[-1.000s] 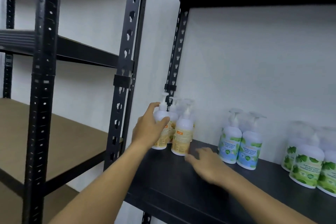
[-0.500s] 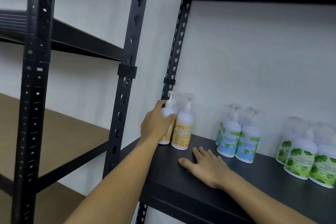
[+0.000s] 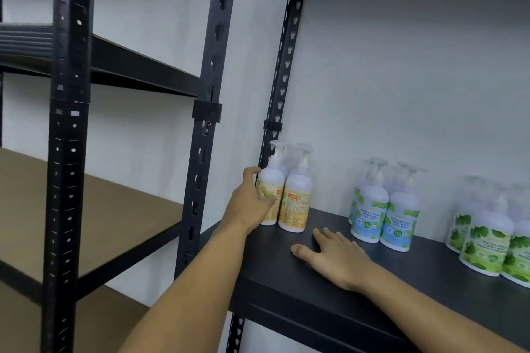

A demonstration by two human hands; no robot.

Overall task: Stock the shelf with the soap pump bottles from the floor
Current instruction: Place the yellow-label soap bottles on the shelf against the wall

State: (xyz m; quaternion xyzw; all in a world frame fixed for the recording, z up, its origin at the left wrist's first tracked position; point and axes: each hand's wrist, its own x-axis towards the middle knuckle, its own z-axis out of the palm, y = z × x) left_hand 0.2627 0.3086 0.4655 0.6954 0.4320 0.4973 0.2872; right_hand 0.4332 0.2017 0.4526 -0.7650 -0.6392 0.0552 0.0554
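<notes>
head view: left hand grip curled round orange-label bottle; right hand flat on shelf.

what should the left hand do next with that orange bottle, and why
Probably let go and draw back. The left hand grips the orange bottle, which stands upright on the shelf beside its twin at the left end. The right hand rests flat on the shelf.
</notes>
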